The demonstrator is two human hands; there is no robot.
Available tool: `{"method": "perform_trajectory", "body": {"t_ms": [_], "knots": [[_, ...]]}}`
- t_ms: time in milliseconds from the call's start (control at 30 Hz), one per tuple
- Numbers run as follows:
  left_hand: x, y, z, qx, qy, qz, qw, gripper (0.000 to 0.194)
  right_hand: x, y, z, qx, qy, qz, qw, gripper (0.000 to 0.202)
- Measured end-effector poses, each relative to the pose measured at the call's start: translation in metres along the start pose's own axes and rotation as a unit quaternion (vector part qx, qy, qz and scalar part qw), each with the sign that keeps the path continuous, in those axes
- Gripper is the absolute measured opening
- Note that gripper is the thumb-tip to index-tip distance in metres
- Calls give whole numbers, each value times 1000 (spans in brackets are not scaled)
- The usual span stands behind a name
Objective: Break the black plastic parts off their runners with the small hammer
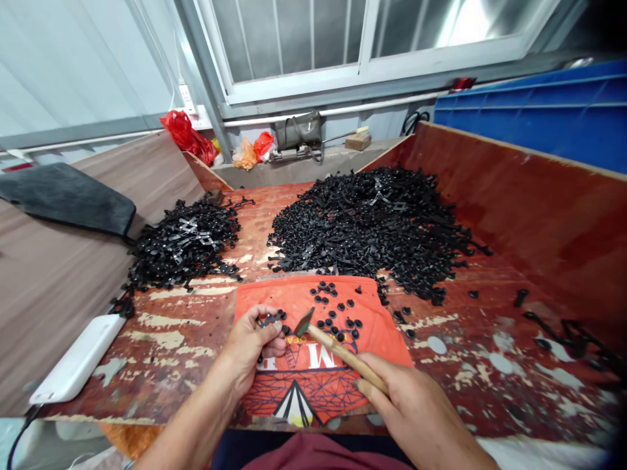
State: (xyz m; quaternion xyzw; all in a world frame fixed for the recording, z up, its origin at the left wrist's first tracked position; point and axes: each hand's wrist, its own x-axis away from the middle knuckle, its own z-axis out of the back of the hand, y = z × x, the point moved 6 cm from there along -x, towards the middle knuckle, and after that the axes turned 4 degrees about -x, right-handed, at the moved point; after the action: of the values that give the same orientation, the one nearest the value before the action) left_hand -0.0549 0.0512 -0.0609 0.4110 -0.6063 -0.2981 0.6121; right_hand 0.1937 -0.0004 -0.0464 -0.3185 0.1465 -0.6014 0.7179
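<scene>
bright overall; white glare on the window [363, 40]; right corners dark, blurred.

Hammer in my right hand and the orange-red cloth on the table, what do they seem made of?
Hammer handle: probably wood, judging by its pale tan, matte look.
Hammer head: likely metal, dark and worn-looking.
Cloth: seems a soft, matte fabric with printed letters; I can't tell the fibre.

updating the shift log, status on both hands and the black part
Right hand gripping hammer by wooden handle. Left hand pinching black part. Loose black pieces scattered on orange cloth, near hammer head.
</scene>
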Motion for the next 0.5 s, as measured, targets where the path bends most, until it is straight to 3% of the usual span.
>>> {"method": "perform_trajectory", "body": {"t_ms": [300, 500], "knots": [[-5, 2, 1, -42, -11, -23, 999, 46, 1, -9, 9, -9, 38, 67, 997, 32], [4, 11, 0, -61, -15, -35, 997, 45, 5, -11, 8, 98, 108, 137, 980, 28]]}}
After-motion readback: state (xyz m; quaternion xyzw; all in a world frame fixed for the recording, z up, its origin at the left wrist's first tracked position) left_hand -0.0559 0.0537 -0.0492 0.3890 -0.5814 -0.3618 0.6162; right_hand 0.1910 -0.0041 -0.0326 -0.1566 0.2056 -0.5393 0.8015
